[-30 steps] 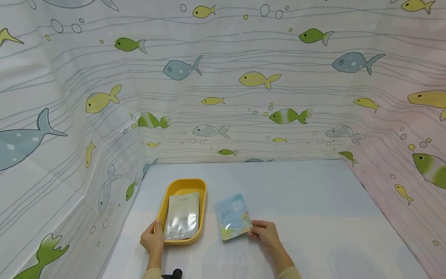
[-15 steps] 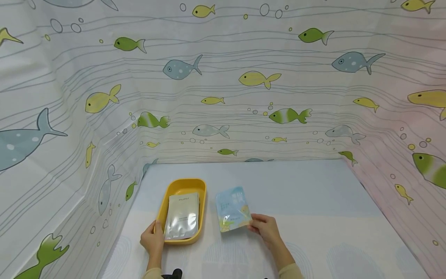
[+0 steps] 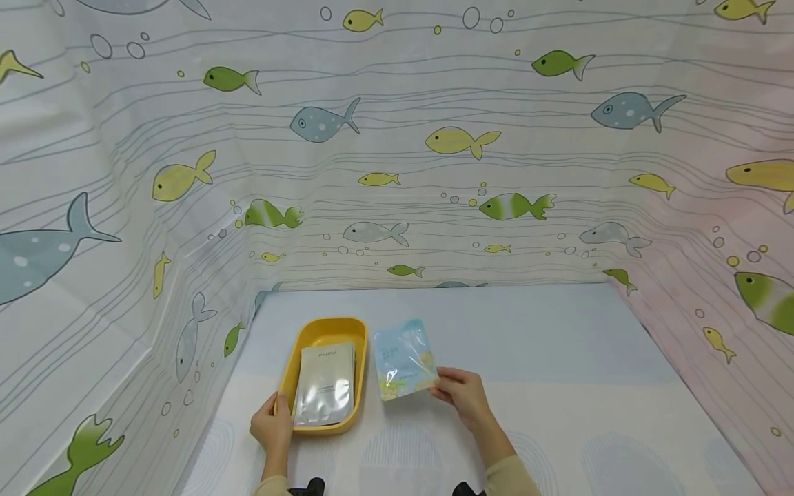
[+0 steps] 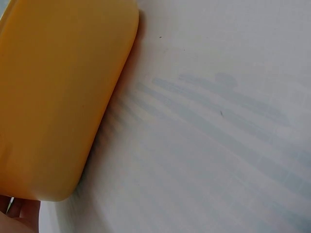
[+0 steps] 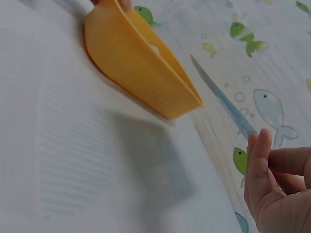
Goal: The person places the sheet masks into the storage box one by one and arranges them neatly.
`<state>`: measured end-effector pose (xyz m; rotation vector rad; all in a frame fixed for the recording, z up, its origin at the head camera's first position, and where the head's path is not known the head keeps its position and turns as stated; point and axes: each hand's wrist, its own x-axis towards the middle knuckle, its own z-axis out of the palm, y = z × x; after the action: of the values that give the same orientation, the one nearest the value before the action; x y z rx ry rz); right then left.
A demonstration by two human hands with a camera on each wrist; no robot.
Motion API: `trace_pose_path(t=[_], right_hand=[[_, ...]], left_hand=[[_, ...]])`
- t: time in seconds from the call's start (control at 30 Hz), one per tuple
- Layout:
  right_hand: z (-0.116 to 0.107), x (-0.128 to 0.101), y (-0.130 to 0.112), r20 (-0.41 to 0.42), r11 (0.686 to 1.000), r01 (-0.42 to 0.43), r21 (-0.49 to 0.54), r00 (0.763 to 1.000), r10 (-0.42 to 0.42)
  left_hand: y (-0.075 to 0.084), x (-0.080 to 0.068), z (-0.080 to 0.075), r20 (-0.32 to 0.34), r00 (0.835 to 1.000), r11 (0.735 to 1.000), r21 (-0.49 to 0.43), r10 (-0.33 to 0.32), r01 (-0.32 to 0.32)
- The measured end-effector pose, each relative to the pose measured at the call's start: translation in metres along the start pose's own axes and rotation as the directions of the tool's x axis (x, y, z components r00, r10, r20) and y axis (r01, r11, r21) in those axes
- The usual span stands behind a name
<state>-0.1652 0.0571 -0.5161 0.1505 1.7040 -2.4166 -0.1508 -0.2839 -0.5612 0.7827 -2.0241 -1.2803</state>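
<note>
A yellow tray (image 3: pixel 362 386) stands on the left of the table with silver-white sachets (image 3: pixel 325 383) lying in it. My left hand (image 3: pixel 273 424) grips the tray's near left rim, thumb over the edge. To the right of the tray, a light blue sachet (image 3: pixel 405 358) is held up by its near right corner, pinched between thumb and fingers of my right hand (image 3: pixel 462 394). In the right wrist view the blue sachet (image 5: pixel 223 98) appears almost edge-on, above the table and apart from the tray (image 5: pixel 141 63). The left wrist view shows mainly the tray's outer wall (image 4: pixel 58 97).
The table (image 3: pixel 558 358) has a pale patterned cover. Behind and at both sides hangs a fish-print curtain (image 3: pixel 428 207). Dark parts of the wrist gear (image 3: pixel 315 486) show at the bottom edge. The blue sachet's shadow (image 5: pixel 155 160) falls on the table.
My right hand has lifted the blue sachet and moved it away from me, then slightly left toward the tray. The left hand and the tray have stayed in place.
</note>
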Motion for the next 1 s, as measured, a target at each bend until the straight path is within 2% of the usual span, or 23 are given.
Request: trace_pose_path(t=[0.47,1.0], right_hand=[[0.03,0.01,-0.007,0.058,0.999,0.024,0.022,0.998,-0.025],[0.057,0.012,-0.008,0.103,0.999,0.029,0.021,0.994,-0.031]], left_hand=[[0.002,0.0,-0.001,0.011,1.0,1.0,-0.007,-0.016,0.016],[0.0,0.001,0.001,-0.005,1.0,1.0,-0.001,-0.001,0.001]])
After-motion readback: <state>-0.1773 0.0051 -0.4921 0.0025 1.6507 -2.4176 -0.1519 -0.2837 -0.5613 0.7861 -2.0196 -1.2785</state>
